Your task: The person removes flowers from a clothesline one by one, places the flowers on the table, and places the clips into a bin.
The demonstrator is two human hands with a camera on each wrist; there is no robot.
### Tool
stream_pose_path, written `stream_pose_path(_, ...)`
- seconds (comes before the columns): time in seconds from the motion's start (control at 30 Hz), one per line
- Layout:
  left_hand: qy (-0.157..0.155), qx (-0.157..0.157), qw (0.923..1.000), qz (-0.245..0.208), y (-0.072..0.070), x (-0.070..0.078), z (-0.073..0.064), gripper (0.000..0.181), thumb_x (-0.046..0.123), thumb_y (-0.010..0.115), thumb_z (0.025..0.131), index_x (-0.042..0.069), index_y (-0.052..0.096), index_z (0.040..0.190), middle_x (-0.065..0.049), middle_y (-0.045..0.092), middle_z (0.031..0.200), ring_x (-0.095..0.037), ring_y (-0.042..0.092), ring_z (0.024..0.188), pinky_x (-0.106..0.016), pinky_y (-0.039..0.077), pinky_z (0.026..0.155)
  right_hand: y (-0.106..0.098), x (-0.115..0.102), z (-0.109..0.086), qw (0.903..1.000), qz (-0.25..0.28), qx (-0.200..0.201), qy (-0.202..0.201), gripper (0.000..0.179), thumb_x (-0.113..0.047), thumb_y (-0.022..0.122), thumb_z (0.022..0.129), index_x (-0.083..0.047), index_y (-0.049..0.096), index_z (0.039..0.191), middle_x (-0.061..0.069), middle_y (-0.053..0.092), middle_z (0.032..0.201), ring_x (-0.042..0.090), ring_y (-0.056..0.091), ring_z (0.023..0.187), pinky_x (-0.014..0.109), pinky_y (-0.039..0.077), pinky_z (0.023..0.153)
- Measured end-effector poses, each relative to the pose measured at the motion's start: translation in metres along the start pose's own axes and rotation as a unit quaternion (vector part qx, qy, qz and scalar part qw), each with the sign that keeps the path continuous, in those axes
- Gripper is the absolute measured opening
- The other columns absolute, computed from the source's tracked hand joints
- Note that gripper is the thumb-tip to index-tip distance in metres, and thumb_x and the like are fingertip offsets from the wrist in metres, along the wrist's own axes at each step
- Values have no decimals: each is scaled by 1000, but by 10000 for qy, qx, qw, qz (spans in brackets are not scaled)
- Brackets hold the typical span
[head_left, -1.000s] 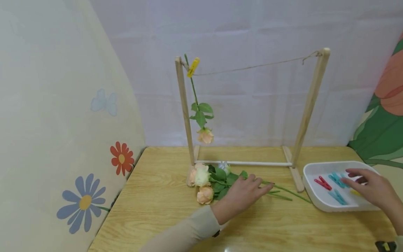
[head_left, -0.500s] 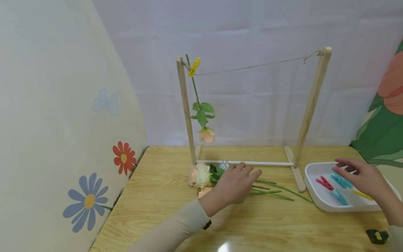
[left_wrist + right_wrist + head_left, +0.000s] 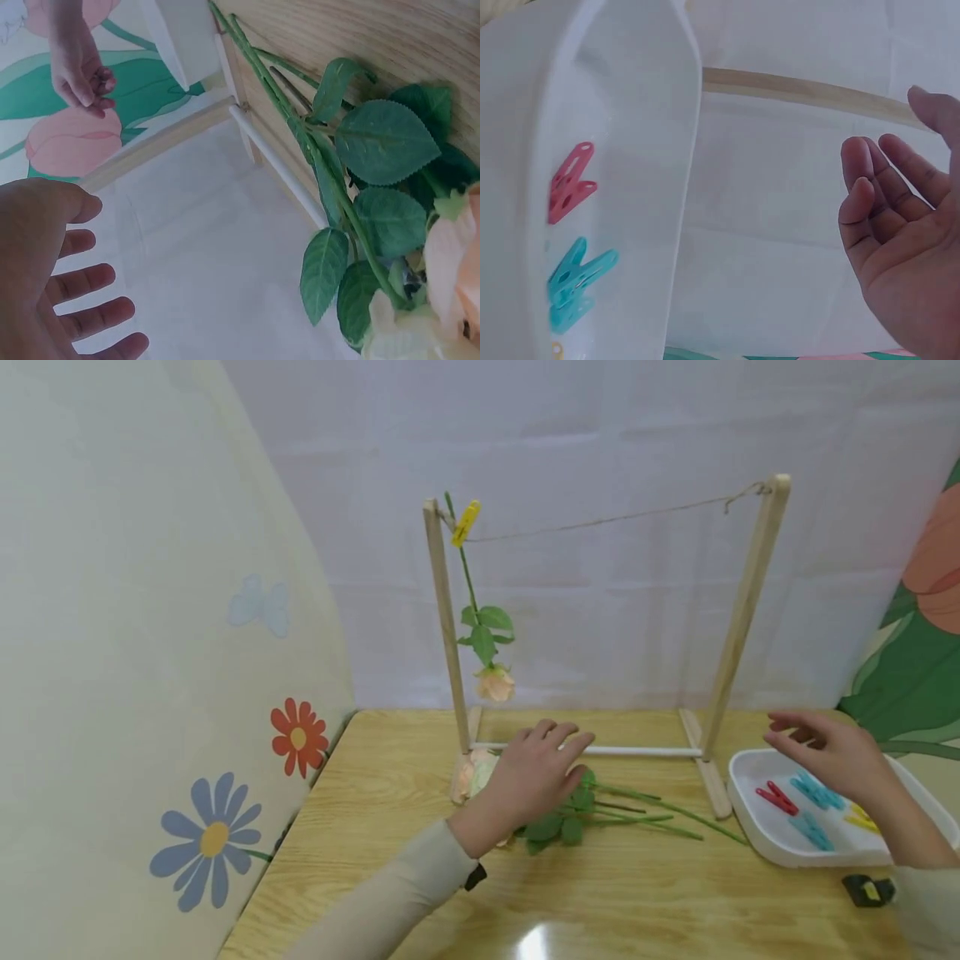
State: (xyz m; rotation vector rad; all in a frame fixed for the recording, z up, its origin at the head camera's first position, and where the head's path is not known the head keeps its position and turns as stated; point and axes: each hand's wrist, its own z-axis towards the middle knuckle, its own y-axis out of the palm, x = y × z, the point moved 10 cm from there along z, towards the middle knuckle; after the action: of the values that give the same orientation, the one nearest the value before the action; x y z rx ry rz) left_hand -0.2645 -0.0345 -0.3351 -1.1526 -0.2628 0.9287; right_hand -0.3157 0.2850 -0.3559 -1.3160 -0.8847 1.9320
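Observation:
My left hand (image 3: 528, 772) hovers over several cut roses on the table, fingers spread and nothing in them. It hides part of the pale peach and cream blooms (image 3: 450, 262); their green stems (image 3: 660, 822) point right. In the left wrist view the leaves (image 3: 386, 142) lie apart from the fingers. My right hand (image 3: 836, 756) hangs above the white tray (image 3: 780, 860) with loosely bent fingers, and its palm is bare in the right wrist view. Inside the tray are a red clothespin (image 3: 777, 797), blue clothespins (image 3: 813, 832) and yellow ones (image 3: 862, 818).
Behind the roses stands a wooden frame (image 3: 742, 610) with a twine line (image 3: 600, 521) and a white bottom bar (image 3: 645, 751). One peach rose (image 3: 495, 683) hangs head down at the line's left end, clipped by a yellow clothespin (image 3: 466, 522). A painted panel (image 3: 285, 818) borders the table's left.
My left hand has lifted off the rose stems and moved left and up. The right hand has drifted left and slightly up, away from the clothespins. The roses stay on the table.

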Motion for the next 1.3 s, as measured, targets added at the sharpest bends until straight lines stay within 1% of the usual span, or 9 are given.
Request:
stream_pose_path(0.1,-93,4,10000,-36,-2,-7,0,45,38,67,97,20,59,137,-3,62,130,-22,62,113,-37,58,85,-2,-5,4,9999,104,12,-69,41,-29,67,99,-1,65,129,24,69,114,-13,52,81,20,49,63)
stream_pose_path(0.3,-225,68,9997,-112,-7,-22,-1,44,37,66,99,18,58,138,-4,62,129,-23,61,113,-38,58,85,-1,-15,15,10000,55,3,-5,46,-35,65,100,-3,63,133,22,71,111,27,66,89,25,50,63)
stream_pose_path(0.37,-291,96,9994,-147,-9,-27,-2,44,36,66,99,17,58,138,-5,62,129,-24,61,114,-39,58,86,-1,-22,18,9999,103,18,-67,45,-34,65,100,-4,63,133,22,71,110,33,67,91,25,51,63)
stream_pose_path(0.43,-357,145,9991,-181,-12,-32,-2,44,35,66,99,16,58,138,-6,62,130,-25,61,114,-41,58,85,-2,-28,22,9997,175,45,-140,44,-34,65,100,-3,64,132,22,71,111,30,66,90,24,51,63)
stream_pose_path(0.67,-460,470,9976,-234,-25,-45,-3,44,31,69,97,13,59,136,-9,64,127,-26,62,110,-42,58,80,-5,-50,35,9978,475,231,-405,38,-27,67,99,-1,65,127,22,71,111,-8,55,82,16,50,65)
stream_pose_path(0.8,-467,720,9961,-224,-35,-55,-4,44,29,71,96,11,61,134,-10,65,124,-28,63,109,-41,59,77,-5,-60,42,9975,509,272,-412,38,-28,66,100,-3,65,128,20,71,112,-6,55,83,15,49,66)
stream_pose_path(0.93,-581,941,9933,-340,-47,-70,-3,43,26,72,95,8,62,133,-13,65,124,-31,63,109,-42,59,82,-5,-71,51,9972,571,242,-410,42,-32,64,101,-4,64,131,18,71,114,0,56,85,13,47,68)
stream_pose_path(1.07,-905,1008,9884,-690,-53,-91,-4,44,24,69,97,6,60,135,-15,63,126,-33,61,112,-44,56,91,-8,-86,60,9957,721,279,-504,41,-33,64,101,-4,65,130,18,72,113,-5,56,83,12,47,68)
stream_pose_path(1.3,-1469,1282,9720,-1314,-61,-123,-4,51,23,69,97,4,52,142,-18,59,128,-35,58,116,-46,58,85,-18,-114,75,9903,1130,574,-570,38,-32,65,100,-7,66,129,16,73,112,-8,59,80,12,47,67)
